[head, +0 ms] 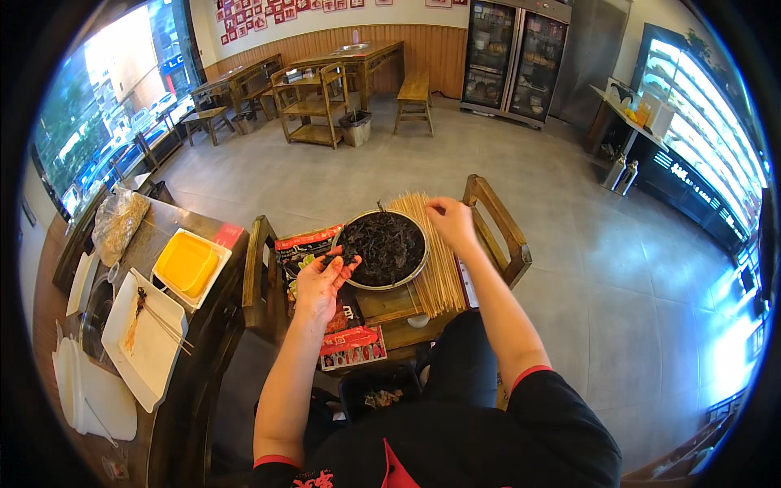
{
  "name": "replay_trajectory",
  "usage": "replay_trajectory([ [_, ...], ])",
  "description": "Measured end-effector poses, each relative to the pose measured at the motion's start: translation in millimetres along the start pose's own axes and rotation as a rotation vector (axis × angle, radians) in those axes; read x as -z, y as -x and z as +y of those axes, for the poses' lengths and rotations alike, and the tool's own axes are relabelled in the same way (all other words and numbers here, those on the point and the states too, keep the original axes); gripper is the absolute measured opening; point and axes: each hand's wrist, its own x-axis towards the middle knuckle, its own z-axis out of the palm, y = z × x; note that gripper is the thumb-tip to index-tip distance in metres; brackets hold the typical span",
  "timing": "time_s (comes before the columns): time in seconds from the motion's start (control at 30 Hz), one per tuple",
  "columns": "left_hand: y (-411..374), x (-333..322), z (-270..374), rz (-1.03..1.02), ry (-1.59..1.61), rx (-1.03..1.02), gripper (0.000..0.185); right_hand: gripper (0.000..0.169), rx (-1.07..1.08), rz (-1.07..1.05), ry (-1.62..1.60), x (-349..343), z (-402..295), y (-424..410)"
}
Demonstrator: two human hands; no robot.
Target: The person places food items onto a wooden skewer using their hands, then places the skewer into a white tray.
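My left hand (321,282) holds a piece of dark, leafy food (339,254) at the left rim of a round metal bowl. That bowl (423,263) is filled with the same dark, frilly food (384,247). Over the upper ends of a bundle of thin wooden skewers (440,274) is my right hand (450,221), thumb and fingertips together; whether it pinches a skewer is too small to tell. The skewers lie right of the bowl on a small wooden cart. Red and black printed packaging (348,335) lies under and left of the bowl.
On the left table (201,216) are a yellow container (188,263), a white tray (160,360) with a few skewers and dark food, a plastic bag (119,226) and a white bucket (100,390). A black bin (379,390) with scraps stands below the cart, whose wooden side rails (497,235) rise at both ends.
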Motion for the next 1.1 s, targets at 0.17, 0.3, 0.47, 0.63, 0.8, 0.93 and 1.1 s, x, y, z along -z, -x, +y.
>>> replay_trajectory([
  [0.17, 3.2, -3.0, 5.1, -0.044, 0.042, -0.052, 0.024, 0.017, -0.012, -0.23, 0.495, -16.2, 107.7, -11.1],
  [0.3, -0.2, 0.9, 5.0, -0.074, -0.007, -0.048, 0.025, 0.037, -0.05, -0.37, 0.569, -25.1, 101.0, -10.4],
  [0.47, 4.9, -7.8, 14.1, -0.01, -0.062, -0.003, 0.021, 0.035, -0.064, -0.377, 0.647, -39.5, 112.7, -20.9],
  [0.63, 3.3, -3.3, 11.1, -0.06, 0.063, 0.0, 0.023, 0.035, -0.128, -0.543, 0.459, -57.7, 149.9, -41.3],
  [0.8, -5.9, 3.5, -8.0, -0.091, 0.053, -0.017, 0.026, 0.027, -0.074, -0.484, 0.454, -48.6, 178.3, -46.3],
  [0.93, -4.3, 0.7, -6.7, -0.107, 0.098, 0.02, 0.029, 0.034, -0.149, -0.509, 0.345, -35.2, 168.7, -47.9],
  [1.1, -3.3, 17.9, -5.4, -0.104, 0.111, 0.021, 0.029, 0.026, -0.387, -0.413, 0.147, -36.0, 109.5, -27.1],
])
